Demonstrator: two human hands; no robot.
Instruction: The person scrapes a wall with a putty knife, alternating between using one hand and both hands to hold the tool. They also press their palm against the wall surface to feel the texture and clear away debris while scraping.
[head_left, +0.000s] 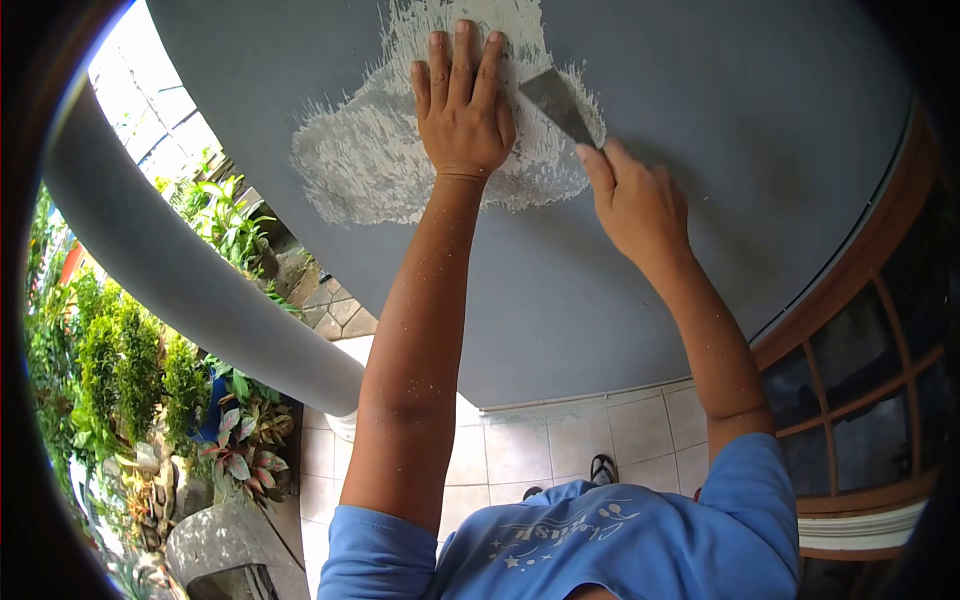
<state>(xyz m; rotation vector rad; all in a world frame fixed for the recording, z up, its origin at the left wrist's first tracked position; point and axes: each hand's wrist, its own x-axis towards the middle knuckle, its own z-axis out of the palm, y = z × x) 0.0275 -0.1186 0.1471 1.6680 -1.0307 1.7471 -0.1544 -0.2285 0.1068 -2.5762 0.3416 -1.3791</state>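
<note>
My left hand [464, 115] lies flat against the grey wall [570, 300], fingers stretched upward over a rough pale patch [360, 165] where the grey coat is scraped off. To its right, my right hand [640, 200] is closed round the handle of a putty knife [562, 108]. The handle is mostly hidden in my fingers. The knife's metal blade points up and to the left, lying over the right side of the patch near my left fingers. Small pale specks dot both forearms.
A grey round pillar [200, 260] stands at the left, with green plants [125, 350] beyond it. A wood-framed window [860, 400] is at the right. Pale floor tiles [520, 445] run along the wall's foot, where a sandalled foot [603, 468] shows.
</note>
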